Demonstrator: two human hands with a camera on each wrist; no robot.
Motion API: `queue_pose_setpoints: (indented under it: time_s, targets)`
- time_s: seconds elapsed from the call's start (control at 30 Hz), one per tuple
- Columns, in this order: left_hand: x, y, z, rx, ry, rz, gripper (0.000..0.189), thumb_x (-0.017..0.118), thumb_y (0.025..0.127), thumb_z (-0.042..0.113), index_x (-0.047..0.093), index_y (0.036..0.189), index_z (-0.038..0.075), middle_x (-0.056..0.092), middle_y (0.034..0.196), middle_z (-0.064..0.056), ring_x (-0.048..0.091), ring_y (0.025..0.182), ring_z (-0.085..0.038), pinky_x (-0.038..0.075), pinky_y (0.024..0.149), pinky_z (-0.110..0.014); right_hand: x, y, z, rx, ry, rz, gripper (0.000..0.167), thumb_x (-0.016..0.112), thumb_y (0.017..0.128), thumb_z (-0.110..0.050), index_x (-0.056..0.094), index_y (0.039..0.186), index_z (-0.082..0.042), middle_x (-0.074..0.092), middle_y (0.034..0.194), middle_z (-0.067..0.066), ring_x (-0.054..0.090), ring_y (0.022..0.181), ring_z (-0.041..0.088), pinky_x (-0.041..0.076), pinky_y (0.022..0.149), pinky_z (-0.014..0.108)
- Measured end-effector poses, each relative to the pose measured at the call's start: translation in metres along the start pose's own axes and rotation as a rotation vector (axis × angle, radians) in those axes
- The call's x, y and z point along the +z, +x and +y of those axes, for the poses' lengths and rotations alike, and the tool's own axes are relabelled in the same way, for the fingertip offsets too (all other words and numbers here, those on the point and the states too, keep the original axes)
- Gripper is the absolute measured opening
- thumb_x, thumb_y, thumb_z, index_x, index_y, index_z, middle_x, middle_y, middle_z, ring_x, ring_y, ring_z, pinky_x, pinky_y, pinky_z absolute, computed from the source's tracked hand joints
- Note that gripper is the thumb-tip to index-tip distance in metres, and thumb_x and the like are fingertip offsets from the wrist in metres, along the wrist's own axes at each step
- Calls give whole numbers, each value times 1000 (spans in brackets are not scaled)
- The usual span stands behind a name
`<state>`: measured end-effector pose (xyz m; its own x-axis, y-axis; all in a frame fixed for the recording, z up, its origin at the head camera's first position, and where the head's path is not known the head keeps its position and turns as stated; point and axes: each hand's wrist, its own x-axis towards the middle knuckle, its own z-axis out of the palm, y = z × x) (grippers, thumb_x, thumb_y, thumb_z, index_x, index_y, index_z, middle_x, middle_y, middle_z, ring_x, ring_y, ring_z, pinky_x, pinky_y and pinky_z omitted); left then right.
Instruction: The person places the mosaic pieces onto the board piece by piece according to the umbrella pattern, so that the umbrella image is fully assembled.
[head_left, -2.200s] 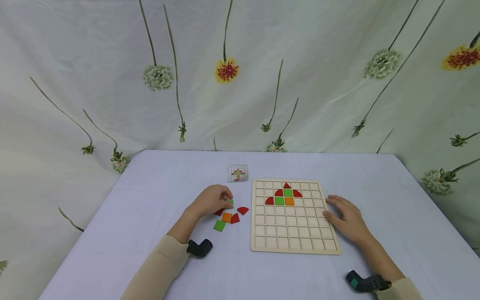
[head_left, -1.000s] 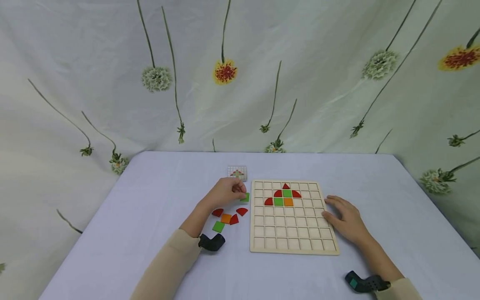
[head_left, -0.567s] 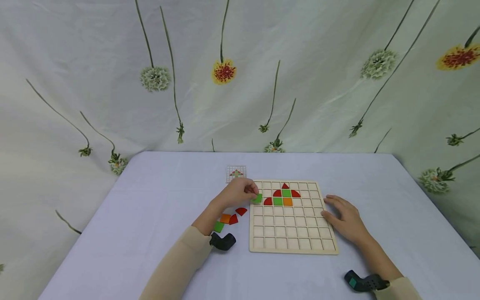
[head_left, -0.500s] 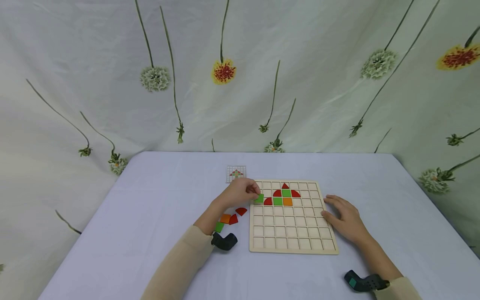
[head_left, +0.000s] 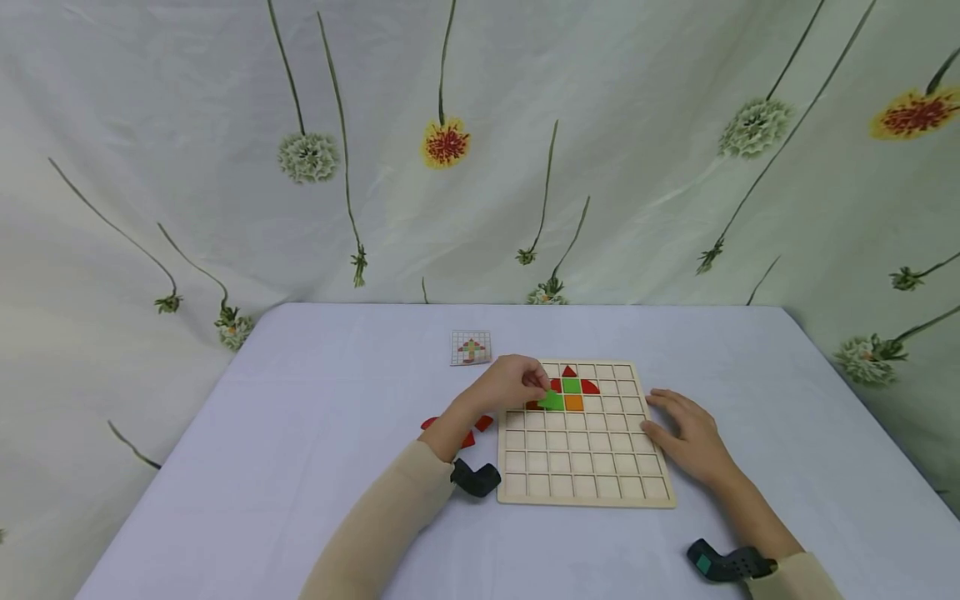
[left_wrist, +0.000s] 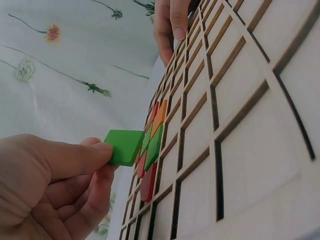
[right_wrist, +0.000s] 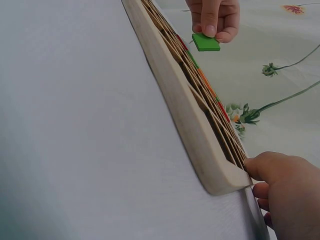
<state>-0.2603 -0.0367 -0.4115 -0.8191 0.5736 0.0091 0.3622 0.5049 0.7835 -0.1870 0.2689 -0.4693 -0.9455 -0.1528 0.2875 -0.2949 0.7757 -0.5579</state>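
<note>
"What are you sitting at?"

"A table under a white cloth."

"And what's lying on it?"

"Nearest me, my pale wooden grid board, flat, its square cells facing up. Near its far left corner there's a small card printed with a grid and a coloured figure."

"Anything else?"

"Red pieces, left of the board. One lies just beside its edge, one is partly covered by my left forearm, and another shows beyond that arm."
</note>
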Motion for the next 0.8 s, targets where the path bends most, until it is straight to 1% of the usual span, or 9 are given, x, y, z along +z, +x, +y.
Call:
queue_pose_setpoints:
  time_s: [0.13,0.37,0.53,0.67,0.8]
  targets:
    - [5,7,4,14,-8,-8,3,69,90,5,68,92,3,64,83,3,57,77,-11,47,72,-24,0,0,0,-4,2,1,45,67,92,-22,58,126,5,50,137,26,38,131,47,22,103,66]
    - [13,17,5,19,-11,0,3,68,90,4,68,93,2,64,83,2,58,78,-7,47,75,-22,-1,0,1,-11,-3,1,45,67,92,-23,58,126,5,50,137,26,38,131,47,22,103,67]
    - [18,22,6,31,-15,-7,4,67,90,3,69,93,2,65,85,1,58,79,-8,47,75,-23,0,0,2,-15,-5,2,45,66,92,-23,59,126,5,50,136,26,38,130,47,23,103,66]
    - [23,26,7,48,-9,-9,4,68,89,2,69,93,2,66,85,0,60,80,-9,48,77,-22,1,1,2,-14,-9,-2,46,66,92,-24,59,126,5,50,137,26,38,130,47,23,103,66]
    - [29,31,10,71,-2,-21,4,68,90,3,69,94,1,66,85,1,60,81,-9,48,78,-22,2,1,3,-19,-14,7,45,67,91,-22,59,125,6,50,136,27,39,130,47,23,103,66]
